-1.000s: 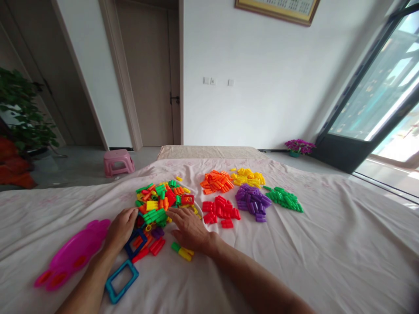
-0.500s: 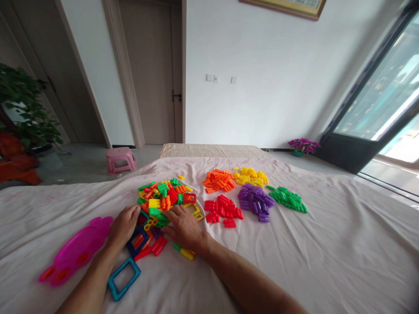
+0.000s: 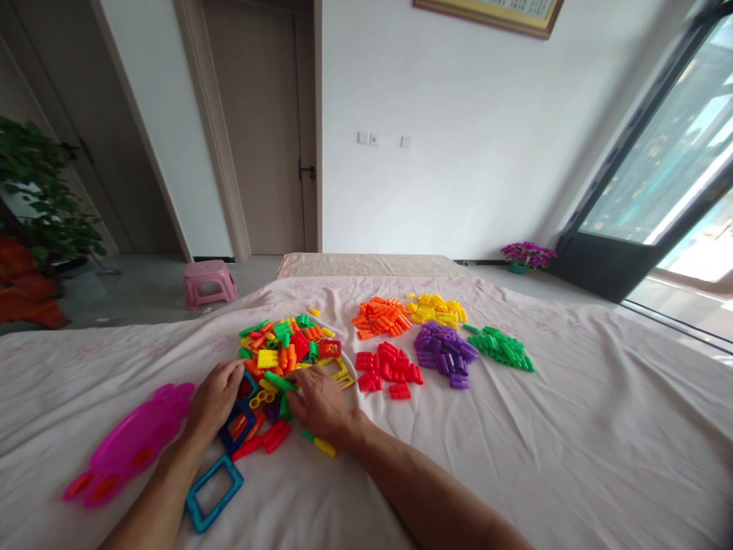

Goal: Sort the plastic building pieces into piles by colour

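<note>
A mixed heap of small coloured plastic pieces [image 3: 283, 345] lies on the bed sheet [image 3: 573, 428] in front of me. My right hand [image 3: 318, 405] rests on the heap's near edge, fingers curled round green pieces [image 3: 279, 382]. My left hand [image 3: 214, 399] sits beside it at the heap's left edge, fingers bent, touching a dark blue square frame [image 3: 237, 424]; what it holds, if anything, is hidden. To the right lie sorted piles: orange [image 3: 380, 317], yellow [image 3: 436, 310], red [image 3: 388, 369], purple [image 3: 443, 350], green [image 3: 501, 348].
A pink plastic tray [image 3: 129, 447] lies at the left, a teal square frame [image 3: 214, 493] near my left forearm. Beyond the bed are a pink stool [image 3: 209, 281], a door, a potted plant [image 3: 40, 198], a purple flower pot [image 3: 524, 256] and a glass door at the right.
My right hand has drawn back toward me and closed over green pieces from the heap. My left hand has barely moved.
</note>
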Tool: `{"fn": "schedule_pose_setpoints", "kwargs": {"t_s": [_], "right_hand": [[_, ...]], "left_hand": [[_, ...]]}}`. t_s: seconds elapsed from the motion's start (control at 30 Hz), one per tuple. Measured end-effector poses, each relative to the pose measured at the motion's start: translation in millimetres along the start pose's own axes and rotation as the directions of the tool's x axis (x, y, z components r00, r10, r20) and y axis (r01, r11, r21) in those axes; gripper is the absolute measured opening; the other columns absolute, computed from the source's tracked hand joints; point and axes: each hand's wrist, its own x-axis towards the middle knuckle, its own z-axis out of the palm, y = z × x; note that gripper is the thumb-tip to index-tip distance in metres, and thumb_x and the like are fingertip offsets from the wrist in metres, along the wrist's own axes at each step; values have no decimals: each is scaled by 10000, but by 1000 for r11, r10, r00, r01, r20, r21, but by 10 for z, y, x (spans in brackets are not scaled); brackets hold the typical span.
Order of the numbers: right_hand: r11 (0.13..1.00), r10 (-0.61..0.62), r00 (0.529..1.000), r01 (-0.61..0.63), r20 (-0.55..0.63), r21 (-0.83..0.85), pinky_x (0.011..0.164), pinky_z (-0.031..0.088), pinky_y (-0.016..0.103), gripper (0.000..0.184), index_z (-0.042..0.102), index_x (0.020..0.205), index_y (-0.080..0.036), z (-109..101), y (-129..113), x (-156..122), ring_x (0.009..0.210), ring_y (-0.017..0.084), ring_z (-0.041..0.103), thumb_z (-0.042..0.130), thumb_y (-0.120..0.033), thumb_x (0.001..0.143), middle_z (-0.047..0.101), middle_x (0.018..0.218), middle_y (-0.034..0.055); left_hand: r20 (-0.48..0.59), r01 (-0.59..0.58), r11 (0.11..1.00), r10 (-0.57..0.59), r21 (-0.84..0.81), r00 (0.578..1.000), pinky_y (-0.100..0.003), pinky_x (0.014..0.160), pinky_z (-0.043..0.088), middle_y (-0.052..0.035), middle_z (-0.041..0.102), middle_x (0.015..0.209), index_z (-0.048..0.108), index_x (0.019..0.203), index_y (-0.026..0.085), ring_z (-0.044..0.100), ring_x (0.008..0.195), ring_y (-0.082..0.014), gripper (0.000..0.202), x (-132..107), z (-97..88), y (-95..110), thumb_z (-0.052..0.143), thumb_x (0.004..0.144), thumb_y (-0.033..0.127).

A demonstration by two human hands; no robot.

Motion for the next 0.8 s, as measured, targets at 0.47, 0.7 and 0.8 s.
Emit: {"fn": "schedule_pose_setpoints", "kwargs": {"t_s": [0.47, 0.7, 0.8], "right_hand": [[984, 142, 988, -136, -52, 115, 687, 411, 256, 170, 566, 1067, -209, -79, -43, -69, 774, 161, 594, 450, -274, 962, 654, 896, 27], [979, 148, 988, -139, -51, 148, 685, 408, 249, 180, 559, 1070, -224, -63, -34, -89, 792, 159, 602, 428, -311, 983, 654, 909, 21], [977, 148, 988, -140, -36, 160, 685, 411, 246, 188, 556, 1081, -223, -67, -46, -95, 780, 156, 597, 424, -316, 986, 650, 899, 18]], "left_hand": [[31, -251, 948, 262, -197, 965, -323, 1079, 390, -62, 660, 1187, 665, 1066, 206, 576, 1167, -195, 353, -110, -85, 347, 460, 905, 445], [43, -299, 939, 310, -170, 950, -314, 974, 446, -57, 646, 1035, 652, 930, 212, 597, 1050, -203, 276, -124, -86, 341, 542, 868, 457], [68, -317, 930, 334, -183, 940, -301, 927, 466, -54, 640, 991, 654, 906, 212, 603, 1011, -201, 270, -134, -92, 358, 540, 868, 454]]}}
